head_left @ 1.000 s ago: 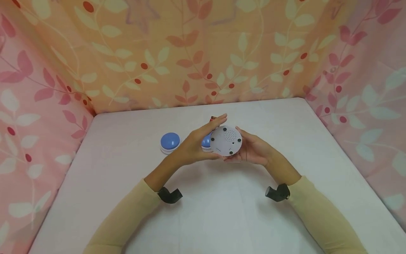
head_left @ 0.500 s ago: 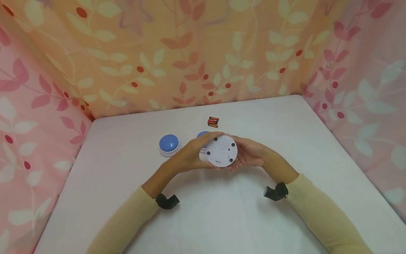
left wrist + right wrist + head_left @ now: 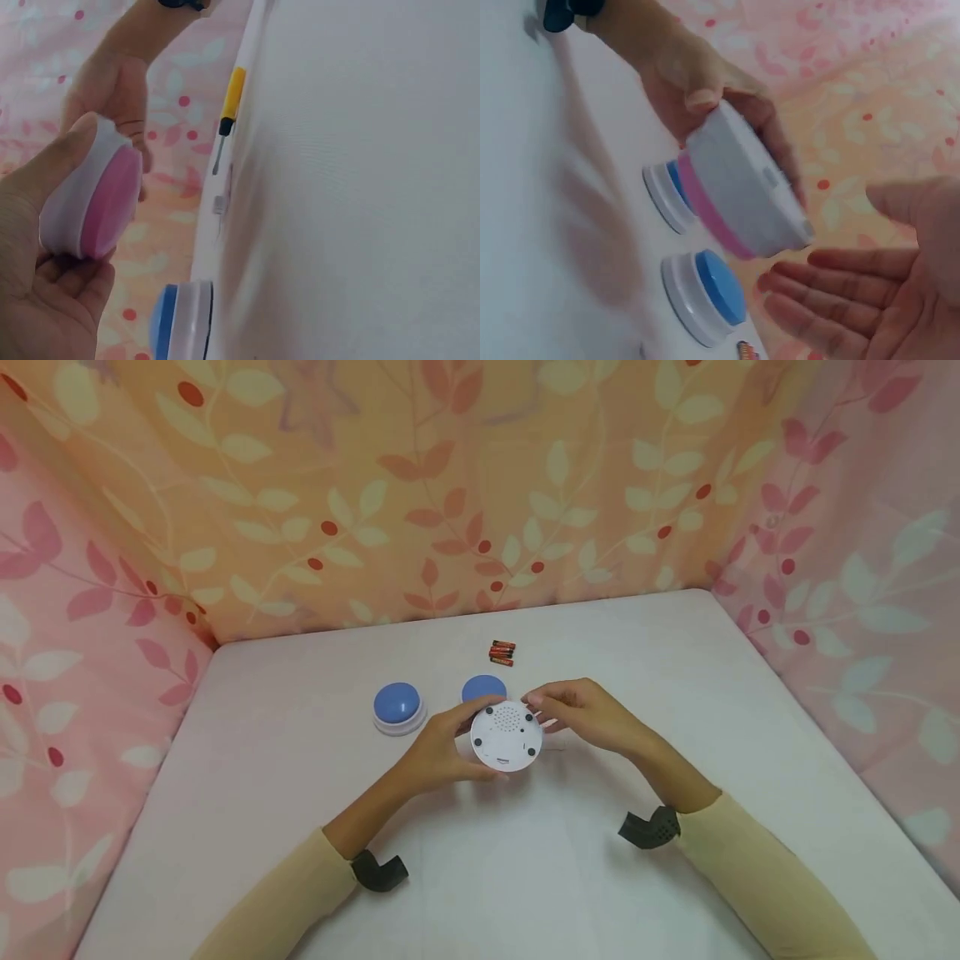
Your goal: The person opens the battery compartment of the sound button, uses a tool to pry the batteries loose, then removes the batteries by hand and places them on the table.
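Observation:
My left hand [image 3: 442, 747] grips a round white buzzer button [image 3: 504, 743] above the table, thumb on one side and fingers on the other. Its underside, with speaker holes and dark rubber feet, faces up toward the head camera. A pink dome [image 3: 112, 202] on the buzzer shows in the left wrist view, facing down toward the table. My right hand [image 3: 592, 714] is beside the buzzer's right edge; in the right wrist view its fingers [image 3: 855, 292] are extended and hold nothing. Behind the held buzzer sits a blue-topped buzzer [image 3: 483, 687], partly hidden by the left hand.
Another blue-topped buzzer [image 3: 397, 706] stands to the left on the white table [image 3: 495, 877]. Several small red-and-black batteries [image 3: 502, 652] lie toward the back. A yellow-handled screwdriver [image 3: 235, 94] shows in the left wrist view. Floral curtains [image 3: 450, 485] surround the table's back and sides.
The right hand has come off the buzzer and now stands beside it. The left hand has brought the buzzer slightly left and nearer, baring the batteries that it partly covered.

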A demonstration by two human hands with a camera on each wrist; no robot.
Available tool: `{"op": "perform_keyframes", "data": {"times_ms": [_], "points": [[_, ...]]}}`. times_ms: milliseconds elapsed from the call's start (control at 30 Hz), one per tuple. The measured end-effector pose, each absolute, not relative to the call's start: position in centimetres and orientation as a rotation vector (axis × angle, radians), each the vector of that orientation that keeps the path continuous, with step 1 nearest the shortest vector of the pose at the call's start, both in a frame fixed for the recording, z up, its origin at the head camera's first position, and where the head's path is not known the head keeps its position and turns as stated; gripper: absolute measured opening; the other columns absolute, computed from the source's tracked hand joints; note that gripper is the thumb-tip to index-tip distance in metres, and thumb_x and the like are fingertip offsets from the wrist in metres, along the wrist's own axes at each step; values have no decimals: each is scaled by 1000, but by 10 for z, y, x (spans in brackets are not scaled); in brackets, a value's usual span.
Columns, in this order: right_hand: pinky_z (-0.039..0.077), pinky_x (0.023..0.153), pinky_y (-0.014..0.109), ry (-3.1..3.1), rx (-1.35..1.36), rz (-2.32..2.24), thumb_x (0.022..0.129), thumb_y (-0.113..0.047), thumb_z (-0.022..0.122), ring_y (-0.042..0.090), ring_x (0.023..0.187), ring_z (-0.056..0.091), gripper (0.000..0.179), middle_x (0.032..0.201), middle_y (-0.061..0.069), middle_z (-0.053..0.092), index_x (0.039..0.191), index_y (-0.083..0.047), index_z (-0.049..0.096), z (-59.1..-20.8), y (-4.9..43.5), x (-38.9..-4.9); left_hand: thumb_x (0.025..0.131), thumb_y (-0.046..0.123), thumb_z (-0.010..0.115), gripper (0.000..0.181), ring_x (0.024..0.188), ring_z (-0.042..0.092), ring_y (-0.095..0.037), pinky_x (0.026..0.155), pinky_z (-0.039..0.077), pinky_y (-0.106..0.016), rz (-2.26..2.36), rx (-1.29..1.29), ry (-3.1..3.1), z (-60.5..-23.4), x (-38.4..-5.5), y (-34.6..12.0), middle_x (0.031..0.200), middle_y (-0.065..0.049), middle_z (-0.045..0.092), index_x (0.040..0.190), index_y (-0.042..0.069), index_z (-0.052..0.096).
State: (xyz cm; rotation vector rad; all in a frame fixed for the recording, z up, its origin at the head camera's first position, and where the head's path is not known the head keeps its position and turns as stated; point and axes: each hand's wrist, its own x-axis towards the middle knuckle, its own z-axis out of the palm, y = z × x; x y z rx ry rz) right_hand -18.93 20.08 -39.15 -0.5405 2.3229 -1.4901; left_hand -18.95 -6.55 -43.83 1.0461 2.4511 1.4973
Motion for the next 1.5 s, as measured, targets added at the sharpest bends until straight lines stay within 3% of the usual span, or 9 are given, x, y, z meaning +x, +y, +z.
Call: {"op": "perform_keyframes", "data": {"times_ms": [67, 167, 233, 333, 500, 733, 1000, 1500], "points": [[58, 90, 44, 2397, -653, -1445, 98, -28, 70, 24, 110, 69, 45, 129, 8, 68, 137, -7, 63, -388, 202, -185, 64, 26, 99, 99, 133, 54, -14, 106, 47, -34, 1524, 994, 2472, -441, -189, -66, 146, 3, 56, 149, 17, 49], [54, 97, 48, 2488, -828, -1333, 87, -27, 82, 25, 120, 64, 70, 138, 8, 63, 149, -12, 51, -390, 203, -177, 66, 32, 97, 97, 131, 56, -16, 104, 48, -35, 1519, 935, 2511, -446, -186, -65, 144, 2, 58, 149, 15, 50], [53, 98, 49, 2531, -919, -1280, 80, -25, 88, 28, 122, 63, 87, 141, 9, 60, 154, -11, 44, -395, 203, -172, 66, 36, 96, 98, 130, 56, -16, 103, 49, -34, 1513, 914, 2519, -450, -183, -63, 143, 1, 58, 149, 14, 50], [54, 97, 44, 2572, -954, -1252, 76, -25, 91, 28, 120, 64, 95, 146, 12, 56, 155, -7, 41, -405, 199, -165, 66, 38, 96, 100, 129, 57, -17, 102, 49, -33, 1534, 894, 2514, -455, -177, -62, 143, 1, 58, 149, 12, 49], [56, 93, 38, 2624, -902, -1260, 77, -28, 91, 27, 118, 66, 88, 147, 11, 55, 150, -4, 48, -417, 190, -158, 65, 36, 96, 102, 129, 58, -18, 101, 50, -31, 1552, 874, 2535, -459, -168, -63, 143, -1, 58, 150, 12, 48], [55, 95, 38, 2677, -1017, -1208, 76, -26, 91, 28, 129, 59, 88, 150, 8, 53, 150, -5, 48, -425, 186, -155, 66, 31, 95, 103, 131, 56, -19, 103, 48, -30, 1591, 847, 2491, -462, -162, -63, 146, -2, 55, 152, 10, 43], [55, 94, 36, 2683, -1008, -1180, 76, -24, 92, 23, 124, 62, 83, 145, 6, 58, 147, -8, 52, -429, 186, -158, 67, 20, 96, 113, 140, 46, -16, 110, 41, -29, 1607, 841, 2352, -465, -169, -67, 155, -1, 47, 158, 10, 31], [55, 95, 33, 2662, -1050, -1163, 75, -23, 92, 23, 124, 61, 77, 140, 8, 61, 141, -6, 57, -449, 181, -163, 67, 29, 97, 107, 138, 47, -10, 112, 40, -29, 1575, 810, 2288, -490, -177, -74, 152, 11, 46, 156, 22, 38]]}}
